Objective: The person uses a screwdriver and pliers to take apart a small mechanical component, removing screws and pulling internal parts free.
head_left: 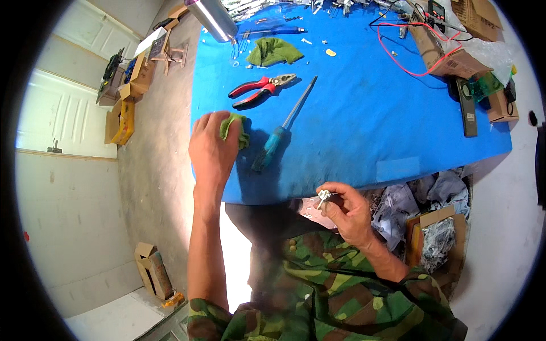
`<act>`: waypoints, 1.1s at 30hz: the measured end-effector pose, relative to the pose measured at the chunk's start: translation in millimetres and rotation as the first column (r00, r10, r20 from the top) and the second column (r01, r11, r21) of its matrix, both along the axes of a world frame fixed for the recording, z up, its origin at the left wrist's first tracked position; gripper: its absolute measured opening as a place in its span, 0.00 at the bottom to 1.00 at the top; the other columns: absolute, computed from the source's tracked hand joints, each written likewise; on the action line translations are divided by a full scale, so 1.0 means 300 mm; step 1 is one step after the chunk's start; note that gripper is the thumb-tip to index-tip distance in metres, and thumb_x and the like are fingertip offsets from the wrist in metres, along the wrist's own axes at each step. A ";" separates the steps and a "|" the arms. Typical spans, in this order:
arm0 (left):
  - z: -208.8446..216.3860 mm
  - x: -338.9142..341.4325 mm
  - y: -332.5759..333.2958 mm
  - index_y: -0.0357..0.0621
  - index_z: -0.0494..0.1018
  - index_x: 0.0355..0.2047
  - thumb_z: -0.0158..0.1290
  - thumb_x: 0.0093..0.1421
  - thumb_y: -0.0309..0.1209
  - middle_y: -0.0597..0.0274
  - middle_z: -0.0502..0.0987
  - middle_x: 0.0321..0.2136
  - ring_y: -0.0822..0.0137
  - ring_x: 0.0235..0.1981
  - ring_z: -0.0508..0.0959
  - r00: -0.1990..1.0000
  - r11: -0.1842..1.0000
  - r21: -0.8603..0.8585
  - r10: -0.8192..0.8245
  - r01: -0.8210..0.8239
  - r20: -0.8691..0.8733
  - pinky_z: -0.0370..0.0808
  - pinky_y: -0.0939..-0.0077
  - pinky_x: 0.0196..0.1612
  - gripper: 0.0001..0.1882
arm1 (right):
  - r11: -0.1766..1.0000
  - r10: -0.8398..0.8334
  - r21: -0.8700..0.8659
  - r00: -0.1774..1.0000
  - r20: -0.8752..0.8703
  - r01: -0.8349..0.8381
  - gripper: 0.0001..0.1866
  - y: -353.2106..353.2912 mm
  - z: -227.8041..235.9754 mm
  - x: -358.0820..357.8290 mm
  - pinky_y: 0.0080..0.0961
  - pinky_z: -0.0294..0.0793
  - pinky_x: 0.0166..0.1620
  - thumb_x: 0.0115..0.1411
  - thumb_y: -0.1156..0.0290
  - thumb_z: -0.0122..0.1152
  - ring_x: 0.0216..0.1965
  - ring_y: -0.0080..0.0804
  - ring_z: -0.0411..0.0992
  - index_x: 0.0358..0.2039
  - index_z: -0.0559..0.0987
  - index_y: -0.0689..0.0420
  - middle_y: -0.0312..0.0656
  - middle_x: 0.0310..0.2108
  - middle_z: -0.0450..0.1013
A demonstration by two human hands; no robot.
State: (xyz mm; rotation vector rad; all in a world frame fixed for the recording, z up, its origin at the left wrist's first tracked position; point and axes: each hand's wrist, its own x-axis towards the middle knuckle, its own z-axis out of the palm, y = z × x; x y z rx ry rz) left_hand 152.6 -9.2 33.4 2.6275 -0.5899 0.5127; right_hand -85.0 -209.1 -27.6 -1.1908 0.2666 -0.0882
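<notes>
My left hand (211, 149) is over the left edge of the blue-covered table (352, 125), its fingers closed on a small green cloth (242, 138). Between the thumb and fingers of my right hand (351, 213) is a small silvery-white part with a thin stem (323, 196), held just off the table's near edge. Its exact kind is too small to make out. A screwdriver with a translucent blue handle (274, 143) lies slantwise to the right of my left hand. Beyond that hand rest combination pliers with red and black handles (253, 93).
A second green cloth (274, 52) lies farther back, near a shiny metal cylinder (212, 20). Small metal parts line the far edge. At the right are a cardboard box (427, 48), a red wire (382, 48) and a dark flat bar (467, 111). Boxes and plastic bags sit below.
</notes>
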 end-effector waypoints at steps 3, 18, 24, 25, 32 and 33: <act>-0.002 0.101 -0.066 0.41 0.83 0.46 0.67 0.62 0.32 0.49 0.83 0.53 0.48 0.56 0.81 0.992 0.991 0.048 -0.124 0.126 -0.030 0.78 0.55 0.58 0.14 | 1.000 -0.014 0.001 1.000 -0.004 0.014 0.17 -0.009 -0.003 0.001 0.18 0.79 0.46 0.72 0.79 0.63 0.46 0.20 0.80 0.59 0.77 0.63 0.37 0.46 0.81; 0.111 0.123 -0.082 0.39 0.83 0.41 0.64 0.64 0.33 0.50 0.82 0.45 0.54 0.41 0.82 0.913 0.946 -0.021 -0.318 0.324 -0.254 0.78 0.61 0.46 0.11 | 0.999 -0.029 -0.015 0.999 0.030 0.029 0.17 -0.034 0.027 0.033 0.20 0.79 0.48 0.69 0.82 0.64 0.46 0.20 0.79 0.58 0.78 0.63 0.39 0.46 0.81; 0.103 -0.352 0.182 0.32 0.78 0.51 0.65 0.63 0.50 0.48 0.84 0.48 0.60 0.45 0.85 0.607 0.538 -0.791 -0.536 -0.290 -0.587 0.82 0.66 0.48 0.31 | 0.983 0.112 -0.163 0.985 0.133 -0.090 0.17 -0.027 0.015 0.021 0.28 0.81 0.56 0.70 0.82 0.63 0.52 0.28 0.79 0.58 0.77 0.66 0.43 0.52 0.77; 0.068 -0.442 0.215 0.31 0.78 0.52 0.65 0.62 0.54 0.44 0.84 0.49 0.58 0.45 0.86 0.541 0.441 -0.806 -0.598 -0.394 -0.592 0.83 0.65 0.47 0.36 | 0.978 0.136 -0.174 0.981 0.138 -0.112 0.17 -0.017 0.010 0.019 0.28 0.81 0.56 0.70 0.82 0.63 0.52 0.29 0.79 0.58 0.77 0.66 0.44 0.53 0.77; 0.008 -0.847 0.268 0.32 0.72 0.60 0.69 0.57 0.60 0.45 0.81 0.49 0.55 0.42 0.85 0.580 0.196 -0.771 -0.555 -0.606 -0.597 0.81 0.61 0.35 0.46 | 0.935 0.278 -0.282 0.936 0.218 -0.213 0.19 0.042 0.036 0.002 0.28 0.82 0.56 0.66 0.85 0.66 0.52 0.30 0.79 0.57 0.79 0.63 0.46 0.56 0.75; 0.003 -0.870 0.281 0.32 0.70 0.62 0.68 0.58 0.61 0.47 0.80 0.48 0.55 0.41 0.84 0.658 0.174 -0.825 -0.525 -0.538 -0.540 0.81 0.61 0.33 0.47 | 0.929 0.284 -0.305 0.934 0.217 -0.212 0.19 0.054 0.047 -0.003 0.27 0.82 0.55 0.65 0.85 0.67 0.52 0.30 0.79 0.56 0.79 0.63 0.46 0.55 0.76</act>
